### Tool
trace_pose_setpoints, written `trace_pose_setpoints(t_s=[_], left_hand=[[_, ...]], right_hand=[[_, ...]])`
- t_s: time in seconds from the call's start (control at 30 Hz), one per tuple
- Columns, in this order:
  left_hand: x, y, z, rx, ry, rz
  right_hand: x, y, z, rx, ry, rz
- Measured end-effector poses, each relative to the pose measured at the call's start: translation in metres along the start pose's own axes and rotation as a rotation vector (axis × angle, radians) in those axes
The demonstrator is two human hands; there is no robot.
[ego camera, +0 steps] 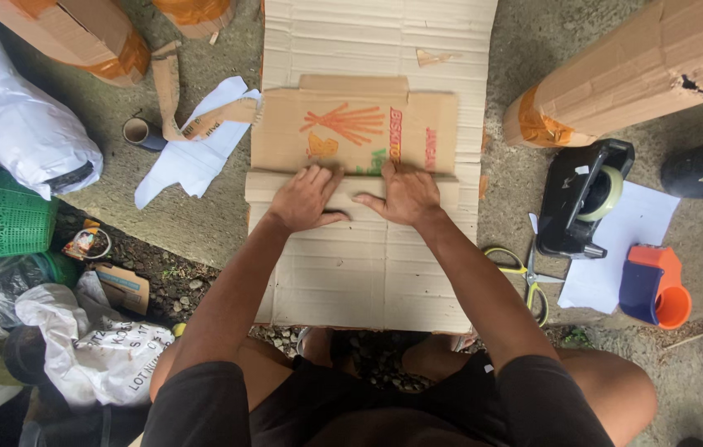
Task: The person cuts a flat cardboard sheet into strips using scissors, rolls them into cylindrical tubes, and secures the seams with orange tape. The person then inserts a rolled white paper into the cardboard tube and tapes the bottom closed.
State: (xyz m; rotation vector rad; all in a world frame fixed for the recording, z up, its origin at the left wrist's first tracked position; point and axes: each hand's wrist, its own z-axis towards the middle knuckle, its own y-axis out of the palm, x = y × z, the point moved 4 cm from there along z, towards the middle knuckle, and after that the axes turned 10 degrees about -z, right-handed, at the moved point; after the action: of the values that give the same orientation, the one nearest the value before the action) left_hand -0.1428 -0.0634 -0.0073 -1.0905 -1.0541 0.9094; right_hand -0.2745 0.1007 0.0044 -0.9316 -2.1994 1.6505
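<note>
While the person sits on the ground looking down, both bare hands press flat on a folded piece of printed cardboard [354,132] lying on a larger plain corrugated sheet [372,273] straight ahead. Left hand [306,199] and right hand [405,194] sit side by side along the piece's near fold, fingers loosely spread and pushed down, pinching nothing.

Cardboard like this looks light and stiff across its flutes but likely bends readily along a crease (its dry matte face should not slip). Its side edges or the long near flap seem the best places to grip.

Room is tight on both sides. Near the right arm lie yellow-handled scissors [525,277], a black tape dispenser [579,199], an orange and blue tape gun [656,283] and a taped cardboard parcel [633,70]. On the left are torn white paper [194,153], a tape core [138,131] and a green basket [8,219]. Beyond the printed piece, more of the plain sheet lies bare.
</note>
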Motion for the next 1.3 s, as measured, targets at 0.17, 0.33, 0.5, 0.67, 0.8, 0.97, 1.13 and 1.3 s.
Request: trace_pose_setpoints(t_s=[0.17,0.33,0.5,0.67,0.8,0.97,1.13,1.3], left_hand=[[0.012,0.001,-0.009,0.008,0.157,0.171],[-0.004,0.008,0.003,-0.115,-0.020,-0.198],[-0.010,0.003,0.021,-0.191,-0.205,-0.211],[0.010,-0.015,0.022,0.263,-0.024,0.040],[-0.009,-0.001,0.036,0.172,-0.081,-0.055],[-0.016,0.002,0.042,0.260,-0.121,-0.206],[-0.012,0.002,0.042,0.198,-0.067,0.002],[-0.024,0.014,0.057,0.065,-0.013,0.102]], right_hand=[[-0.019,-0.011,-0.047,0.306,-0.158,-0.248],[-0.020,0.023,-0.072,0.557,-0.096,-0.364],[0.003,0.011,-0.034,0.325,-0.078,-0.178],[0.018,-0.011,0.002,-0.171,0.039,-0.092],[0.012,-0.018,-0.008,0.343,-0.024,-0.177],[0.014,0.002,-0.039,0.722,-0.262,-0.323],[0.026,-0.001,-0.019,0.579,-0.354,-0.402],[0.017,-0.011,-0.018,0.566,-0.153,-0.327]])
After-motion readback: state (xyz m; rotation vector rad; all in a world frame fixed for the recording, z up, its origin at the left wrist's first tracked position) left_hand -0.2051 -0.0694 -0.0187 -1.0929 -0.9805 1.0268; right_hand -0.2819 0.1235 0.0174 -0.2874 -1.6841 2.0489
